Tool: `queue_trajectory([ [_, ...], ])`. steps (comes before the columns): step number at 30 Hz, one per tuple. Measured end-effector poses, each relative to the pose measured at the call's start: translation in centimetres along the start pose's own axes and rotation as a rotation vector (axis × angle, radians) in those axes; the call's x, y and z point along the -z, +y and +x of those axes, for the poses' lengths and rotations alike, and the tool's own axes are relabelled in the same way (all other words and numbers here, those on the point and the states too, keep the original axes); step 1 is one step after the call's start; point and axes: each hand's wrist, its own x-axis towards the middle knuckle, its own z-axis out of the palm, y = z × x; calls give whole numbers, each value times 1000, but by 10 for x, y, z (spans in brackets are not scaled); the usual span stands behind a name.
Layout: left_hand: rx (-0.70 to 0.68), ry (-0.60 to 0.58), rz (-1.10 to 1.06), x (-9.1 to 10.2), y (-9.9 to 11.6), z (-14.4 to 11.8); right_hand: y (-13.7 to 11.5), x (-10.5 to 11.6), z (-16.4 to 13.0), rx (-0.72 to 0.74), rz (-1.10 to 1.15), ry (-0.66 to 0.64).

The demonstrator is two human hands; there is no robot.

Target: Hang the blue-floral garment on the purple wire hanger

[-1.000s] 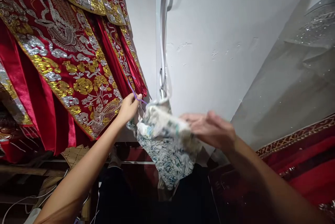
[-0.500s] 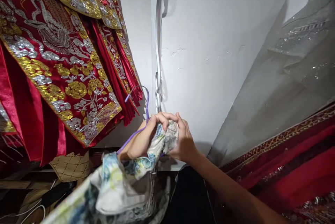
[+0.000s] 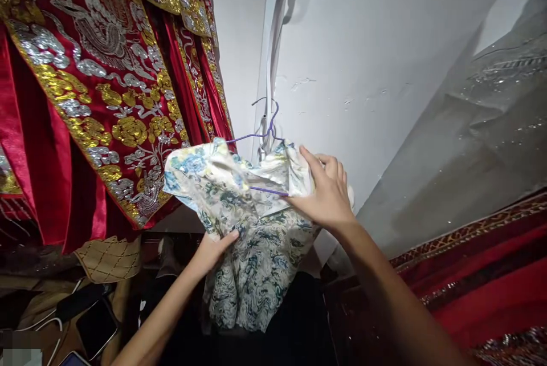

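A white garment (image 3: 265, 252) with a blue, green and yellow pattern hangs spread in front of me. Inside it is a purple clothes hanger (image 3: 248, 137), whose hook stands up above the neckline and whose lower bar shows within the neck opening. My right hand (image 3: 327, 189) grips the garment's right shoulder, thumb on top, close to the end of the hanger's bar. Lower on the left side, my left hand (image 3: 217, 249) holds the garment's body, its thumb on the front and its other fingers hidden behind the cloth.
Red embroidered costumes (image 3: 123, 98) with gold and silver work hang on the left. A sheer grey covering (image 3: 470, 143) and red cloth (image 3: 504, 275) lie to the right. At lower left are a phone (image 3: 97, 326), a white cable (image 3: 57, 329) and a quilted tan item (image 3: 113, 257).
The garment has gone from bunched up to spread out over the hanger. My hands have moved apart, the left one downward. The hanger's hook now stands farther right and higher.
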Motion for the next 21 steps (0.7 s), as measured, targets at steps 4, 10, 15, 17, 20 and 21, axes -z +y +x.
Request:
queue_trajectory([
  [4, 70, 139, 134, -3, -21, -25, -22, -5, -28, 192, 389, -58],
  [10, 232, 320, -89, -13, -49, -75, -21, -44, -135, -385, 876, 49],
  [15, 347, 220, -101, -20, -38, -93, -38, -89, -194, -848, 1066, -361],
  [17, 350, 212, -168, -21, -34, -96, -48, -97, -193, -817, 1074, -556],
  [20, 327, 266, -216, -20, -33, -98, -58, -99, -182, -744, 1038, -554],
  [21, 324, 277, -212, -19, -33, -99, -61, -98, -179, -749, 1043, -531],
])
